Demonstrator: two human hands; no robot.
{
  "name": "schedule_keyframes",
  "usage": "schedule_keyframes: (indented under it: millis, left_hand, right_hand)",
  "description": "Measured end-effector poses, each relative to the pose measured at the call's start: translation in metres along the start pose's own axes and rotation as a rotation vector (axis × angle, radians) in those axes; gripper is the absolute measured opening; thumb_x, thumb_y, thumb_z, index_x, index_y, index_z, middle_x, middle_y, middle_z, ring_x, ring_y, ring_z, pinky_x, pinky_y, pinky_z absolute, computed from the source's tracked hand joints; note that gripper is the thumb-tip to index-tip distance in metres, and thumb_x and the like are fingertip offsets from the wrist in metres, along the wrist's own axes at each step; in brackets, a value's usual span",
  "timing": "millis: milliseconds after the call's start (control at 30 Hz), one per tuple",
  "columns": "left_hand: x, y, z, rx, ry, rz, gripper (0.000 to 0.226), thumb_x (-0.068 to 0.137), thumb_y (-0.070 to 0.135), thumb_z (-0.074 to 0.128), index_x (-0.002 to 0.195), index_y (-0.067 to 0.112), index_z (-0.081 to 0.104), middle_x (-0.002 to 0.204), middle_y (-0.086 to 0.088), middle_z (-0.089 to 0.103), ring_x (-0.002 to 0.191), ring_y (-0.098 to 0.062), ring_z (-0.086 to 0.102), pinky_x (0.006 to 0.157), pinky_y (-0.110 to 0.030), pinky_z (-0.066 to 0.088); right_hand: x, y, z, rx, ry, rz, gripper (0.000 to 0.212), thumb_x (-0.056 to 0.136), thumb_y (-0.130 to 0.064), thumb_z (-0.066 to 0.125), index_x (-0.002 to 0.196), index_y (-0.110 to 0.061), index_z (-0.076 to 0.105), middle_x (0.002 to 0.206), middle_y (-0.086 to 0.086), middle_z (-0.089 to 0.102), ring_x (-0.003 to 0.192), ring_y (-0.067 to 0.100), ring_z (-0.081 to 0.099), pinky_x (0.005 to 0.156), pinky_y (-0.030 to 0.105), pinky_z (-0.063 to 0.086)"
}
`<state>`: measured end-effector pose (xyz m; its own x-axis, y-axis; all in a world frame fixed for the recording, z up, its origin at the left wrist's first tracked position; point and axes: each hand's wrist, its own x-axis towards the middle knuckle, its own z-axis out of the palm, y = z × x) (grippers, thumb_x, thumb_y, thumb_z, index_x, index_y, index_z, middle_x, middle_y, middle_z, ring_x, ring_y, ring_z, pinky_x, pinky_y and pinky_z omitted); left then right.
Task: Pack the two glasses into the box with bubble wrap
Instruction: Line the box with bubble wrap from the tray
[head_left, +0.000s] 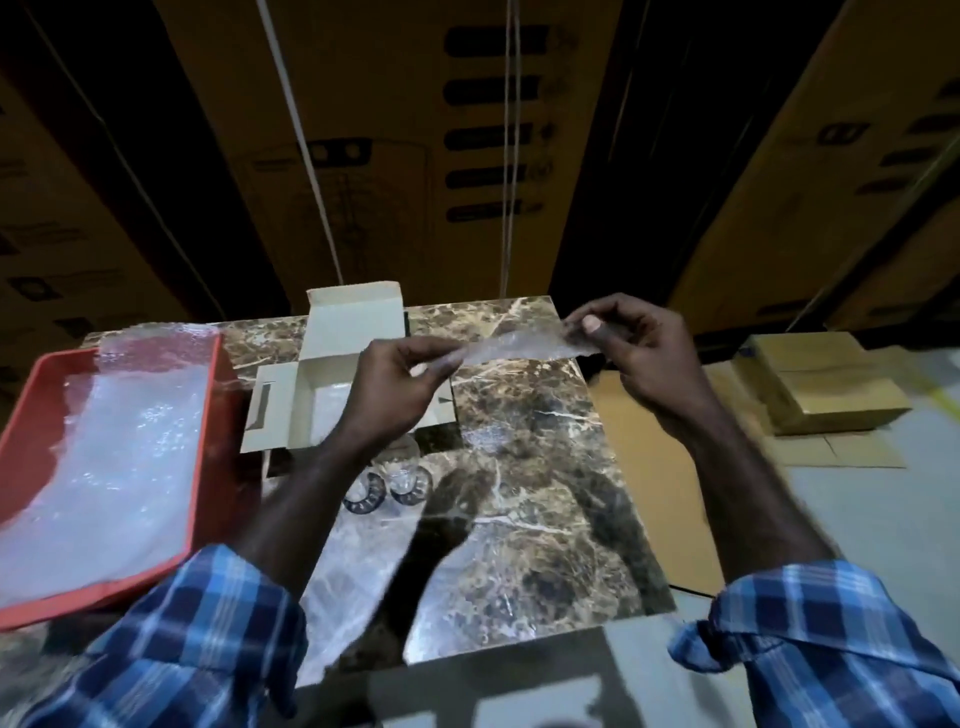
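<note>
Here, both hands are holding a strip of bubble wrap (511, 347) stretched in the air just above and to the right of the open white box (332, 384), the left hand (395, 387) pinching its left end and the right hand (636, 353) pinching its right end between thumb and curled fingers. The box is sitting on the marble tabletop (535, 467), and the two glasses (387, 483) are lying just in front of the box, partly hidden by the left forearm. Left of the box, a red tray (205, 467) is carrying more bubble wrap sheets (119, 447).
</note>
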<state>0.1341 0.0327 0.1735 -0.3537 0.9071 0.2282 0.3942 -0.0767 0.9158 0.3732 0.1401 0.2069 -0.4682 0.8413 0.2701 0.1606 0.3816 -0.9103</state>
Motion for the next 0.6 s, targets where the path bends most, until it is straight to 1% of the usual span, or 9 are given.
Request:
schedule_keyframes:
  millis: [100, 133, 233, 300, 367, 433, 500, 567, 600]
  left_hand:
    - [-0.03, -0.023, 0.022, 0.04, -0.05, -0.054, 0.024, 0.087, 0.006, 0.074, 0.108, 0.017, 0.076, 0.103, 0.009, 0.074, 0.094, 0.007, 0.068, 0.076, -0.01, 0.051]
    - [-0.041, -0.034, 0.028, 0.084, -0.051, -0.06, 0.026, 0.087, 0.003, 0.073, 0.108, 0.017, 0.077, 0.106, 0.008, 0.073, 0.097, 0.006, 0.068, 0.079, -0.011, 0.052]
    - [-0.069, -0.073, 0.045, 0.221, -0.059, -0.015, 0.033, 0.087, -0.004, 0.071, 0.11, 0.019, 0.077, 0.116, 0.009, 0.07, 0.115, 0.0, 0.062, 0.101, -0.023, 0.049]
    - [-0.088, -0.09, 0.056, 0.282, -0.094, 0.029, 0.038, 0.086, -0.008, 0.068, 0.113, 0.017, 0.076, 0.125, 0.01, 0.065, 0.127, -0.002, 0.054, 0.109, -0.022, 0.041]
    - [-0.105, -0.105, 0.066, 0.352, -0.161, 0.091, 0.038, 0.085, -0.007, 0.063, 0.114, 0.014, 0.074, 0.131, 0.005, 0.063, 0.134, -0.01, 0.049, 0.112, -0.025, 0.037]
    - [-0.121, -0.119, 0.073, 0.427, -0.244, 0.106, 0.037, 0.082, 0.002, 0.057, 0.115, 0.01, 0.074, 0.133, -0.002, 0.064, 0.133, -0.017, 0.048, 0.111, -0.031, 0.04]
    - [-0.134, -0.131, 0.079, 0.47, -0.304, 0.048, 0.036, 0.085, 0.016, 0.055, 0.115, 0.01, 0.074, 0.132, -0.006, 0.065, 0.131, -0.02, 0.05, 0.109, -0.038, 0.041]
    - [-0.147, -0.142, 0.083, 0.494, -0.339, 0.031, 0.031, 0.089, 0.022, 0.059, 0.112, 0.011, 0.075, 0.127, -0.006, 0.068, 0.128, -0.021, 0.055, 0.106, -0.032, 0.044]
    - [-0.154, -0.148, 0.084, 0.507, -0.353, 0.042, 0.025, 0.089, 0.018, 0.062, 0.108, 0.012, 0.076, 0.123, -0.006, 0.07, 0.126, -0.022, 0.057, 0.104, -0.028, 0.043]
  right_hand:
    - [-0.029, 0.035, -0.008, -0.098, -0.054, 0.082, 0.01, 0.096, -0.011, 0.065, 0.096, -0.012, 0.075, 0.099, -0.001, 0.075, 0.098, 0.01, 0.068, 0.084, 0.024, 0.052]
    - [-0.04, 0.047, -0.008, -0.12, -0.069, 0.117, 0.013, 0.094, -0.011, 0.067, 0.092, -0.019, 0.076, 0.098, -0.006, 0.075, 0.097, 0.007, 0.068, 0.084, 0.023, 0.051]
    - [-0.07, 0.081, -0.002, -0.171, -0.132, 0.216, 0.027, 0.091, -0.011, 0.069, 0.087, -0.037, 0.075, 0.097, -0.014, 0.075, 0.096, -0.001, 0.068, 0.084, 0.02, 0.05]
    - [-0.089, 0.101, 0.002, -0.215, -0.176, 0.271, 0.025, 0.091, -0.013, 0.069, 0.088, -0.036, 0.076, 0.097, -0.017, 0.075, 0.096, -0.005, 0.066, 0.083, 0.016, 0.049]
    - [-0.107, 0.119, 0.007, -0.254, -0.199, 0.323, 0.026, 0.09, -0.013, 0.07, 0.085, -0.038, 0.075, 0.092, -0.022, 0.074, 0.093, -0.012, 0.064, 0.08, 0.009, 0.045]
    - [-0.126, 0.136, 0.013, -0.282, -0.203, 0.369, 0.03, 0.089, -0.011, 0.07, 0.082, -0.04, 0.075, 0.087, -0.024, 0.072, 0.087, -0.015, 0.064, 0.077, 0.006, 0.044]
    - [-0.144, 0.15, 0.018, -0.305, -0.208, 0.418, 0.027, 0.088, -0.01, 0.07, 0.083, -0.035, 0.077, 0.084, -0.021, 0.072, 0.08, -0.016, 0.063, 0.074, 0.006, 0.045]
    - [-0.159, 0.159, 0.024, -0.331, -0.235, 0.433, 0.02, 0.087, -0.01, 0.069, 0.085, -0.026, 0.079, 0.081, -0.018, 0.071, 0.073, -0.017, 0.062, 0.069, 0.006, 0.043]
    - [-0.166, 0.162, 0.027, -0.346, -0.257, 0.409, 0.018, 0.087, -0.011, 0.069, 0.085, -0.024, 0.079, 0.08, -0.018, 0.07, 0.071, -0.015, 0.062, 0.068, 0.008, 0.043]
